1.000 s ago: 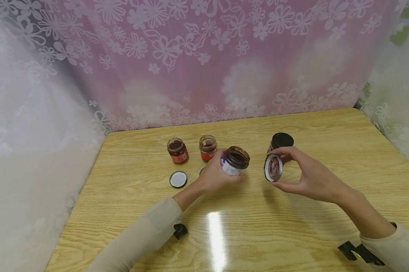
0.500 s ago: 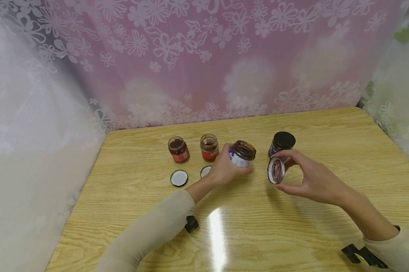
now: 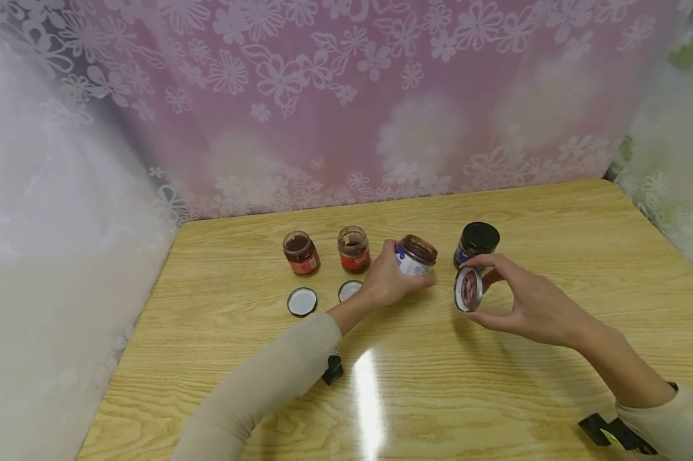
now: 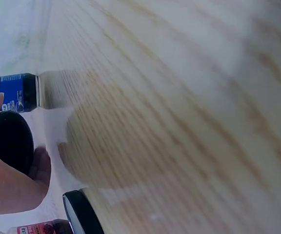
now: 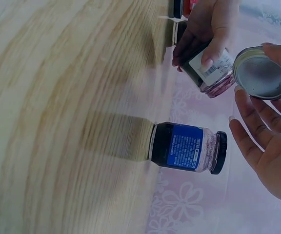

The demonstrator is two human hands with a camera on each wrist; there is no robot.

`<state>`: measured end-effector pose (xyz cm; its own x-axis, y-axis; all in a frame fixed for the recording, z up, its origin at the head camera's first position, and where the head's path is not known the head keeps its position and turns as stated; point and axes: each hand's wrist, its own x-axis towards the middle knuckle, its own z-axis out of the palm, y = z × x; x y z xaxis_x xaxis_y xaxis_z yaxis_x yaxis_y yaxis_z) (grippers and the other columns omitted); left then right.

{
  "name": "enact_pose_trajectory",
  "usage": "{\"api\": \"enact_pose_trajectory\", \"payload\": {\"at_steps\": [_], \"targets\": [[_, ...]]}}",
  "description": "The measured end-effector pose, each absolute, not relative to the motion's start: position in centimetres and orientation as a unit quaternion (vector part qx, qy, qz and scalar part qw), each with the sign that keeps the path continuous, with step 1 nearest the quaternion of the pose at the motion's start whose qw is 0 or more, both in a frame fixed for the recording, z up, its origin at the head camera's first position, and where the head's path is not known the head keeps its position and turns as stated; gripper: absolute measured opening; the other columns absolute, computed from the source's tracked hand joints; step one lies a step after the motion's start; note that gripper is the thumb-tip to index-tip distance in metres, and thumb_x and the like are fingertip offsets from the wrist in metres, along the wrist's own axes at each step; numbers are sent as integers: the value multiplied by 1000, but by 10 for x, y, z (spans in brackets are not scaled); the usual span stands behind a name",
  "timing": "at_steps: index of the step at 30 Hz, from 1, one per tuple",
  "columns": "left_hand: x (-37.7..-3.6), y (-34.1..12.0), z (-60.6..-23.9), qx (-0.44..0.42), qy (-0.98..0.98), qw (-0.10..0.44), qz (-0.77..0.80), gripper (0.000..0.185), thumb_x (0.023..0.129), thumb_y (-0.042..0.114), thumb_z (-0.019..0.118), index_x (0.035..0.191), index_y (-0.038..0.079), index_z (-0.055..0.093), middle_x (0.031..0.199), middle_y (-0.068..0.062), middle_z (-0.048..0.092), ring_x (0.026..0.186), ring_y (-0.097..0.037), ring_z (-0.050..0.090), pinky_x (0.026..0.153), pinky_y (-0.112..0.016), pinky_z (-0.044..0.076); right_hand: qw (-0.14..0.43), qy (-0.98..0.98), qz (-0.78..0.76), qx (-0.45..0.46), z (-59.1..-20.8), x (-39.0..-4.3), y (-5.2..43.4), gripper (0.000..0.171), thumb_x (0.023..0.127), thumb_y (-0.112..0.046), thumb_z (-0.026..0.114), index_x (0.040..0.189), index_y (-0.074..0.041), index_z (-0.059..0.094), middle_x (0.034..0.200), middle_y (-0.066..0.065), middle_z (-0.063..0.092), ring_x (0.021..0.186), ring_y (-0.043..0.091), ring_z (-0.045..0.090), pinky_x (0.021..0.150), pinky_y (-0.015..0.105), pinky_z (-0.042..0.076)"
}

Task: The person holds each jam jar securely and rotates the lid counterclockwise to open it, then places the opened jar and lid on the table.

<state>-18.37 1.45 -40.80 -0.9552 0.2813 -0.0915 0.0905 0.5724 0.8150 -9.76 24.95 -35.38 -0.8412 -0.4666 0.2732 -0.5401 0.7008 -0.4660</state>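
My left hand (image 3: 388, 282) grips an uncapped glass jar (image 3: 413, 261) with a blue and white label, held above the table. Its mouth leans to the right, and dark residue coats the rim and inside. In the left wrist view the jar's dark round base (image 4: 11, 141) shows beside my palm. My right hand (image 3: 525, 307) pinches a metal lid (image 3: 468, 289) on edge between thumb and fingers. The lid's inner side, smeared reddish-brown in the head view, is turned toward the jar. A small gap separates jar and lid in the head view.
A capped jar with a blue label (image 3: 478, 244) stands behind my right hand. To the left stand two uncapped jars with red labels, a fuller one (image 3: 301, 255) and a lower-filled one (image 3: 354, 250). Before them lie two upturned lids, one white-lined (image 3: 302, 301), another (image 3: 349, 291) partly behind my left hand.
My left hand has carried the jar rightward and slightly farther back, and the jar leans more to the right. The lid in my right hand has shifted only slightly.
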Motion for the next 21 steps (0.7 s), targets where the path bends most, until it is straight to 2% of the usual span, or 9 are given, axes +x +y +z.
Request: {"api": "enact_pose_trajectory", "payload": {"at_steps": [7, 13, 21], "targets": [[-188, 17, -412, 116, 884, 96, 443, 82, 70, 44, 83, 130, 12, 38, 101, -1, 56, 82, -14, 56, 67, -29, 48, 72, -920, 269, 277, -354, -98, 250, 74, 73, -29, 84, 134, -18, 44, 92, -12, 60, 81, 7, 60, 61, 31, 46], [-190, 20, -416, 125, 893, 102, 421, 83, 70, 43, 84, 131, 10, 37, 100, -3, 56, 83, -15, 55, 69, -29, 47, 62, -920, 272, 276, -355, -97, 251, 73, 73, -30, 84, 133, -18, 44, 92, -11, 61, 79, 7, 60, 58, 29, 44], [-192, 23, -418, 130, 901, 104, 401, 84, 70, 42, 85, 133, 12, 37, 105, -5, 55, 87, -16, 54, 73, -30, 47, 54, -921, 274, 273, -355, -97, 254, 72, 74, -30, 83, 133, -18, 43, 94, -10, 61, 83, 10, 61, 60, 31, 46]]}}
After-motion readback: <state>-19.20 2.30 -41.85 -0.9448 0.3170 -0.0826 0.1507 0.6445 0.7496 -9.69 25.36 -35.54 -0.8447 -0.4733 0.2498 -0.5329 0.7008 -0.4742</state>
